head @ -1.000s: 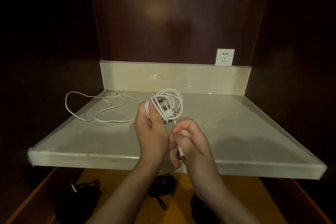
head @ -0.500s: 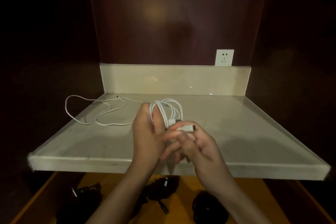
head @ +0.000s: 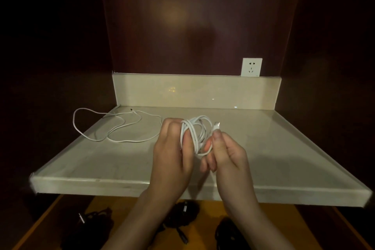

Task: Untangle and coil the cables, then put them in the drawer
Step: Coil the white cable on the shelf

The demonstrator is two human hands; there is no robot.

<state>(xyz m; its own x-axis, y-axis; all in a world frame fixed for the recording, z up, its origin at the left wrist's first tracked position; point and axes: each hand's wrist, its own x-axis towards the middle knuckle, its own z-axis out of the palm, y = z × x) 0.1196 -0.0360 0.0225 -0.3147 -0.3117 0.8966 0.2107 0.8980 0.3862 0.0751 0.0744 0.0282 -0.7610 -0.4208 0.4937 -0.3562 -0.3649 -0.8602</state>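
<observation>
**Hand and Cable Status: White Cable Coiled Above the Desk**

The left hand (head: pixel 172 148) grips a coiled white charging cable (head: pixel 195 134), with the loops wrapped around its fingers. The coil is held in the air just above the front middle of the pale beige stone desk (head: pixel 284 158).

The right hand (head: pixel 227 154) pinches the free end of the same cable between thumb and forefinger. The white plug connector (head: pixel 216 125) projects upward from this pinch, just beside the right edge of the coil. The two hands are close together; whether they touch cannot be determined.

A second thin white cable (head: pixel 113 128) lies loose and uncoiled on the left rear part of the desk. One loop overhangs the left edge. Its small dark tip points toward the low beige backsplash (head: pixel 194 91).

A white wall socket (head: pixel 251 67) sits on the dark wood panel above the backsplash, at right.

Below the front edge of the desk, an open yellow-brown wooden drawer (head: pixel 125 209) contains several dark cable bundles (head: pixel 182 215). Their details are too dark to distinguish.
</observation>
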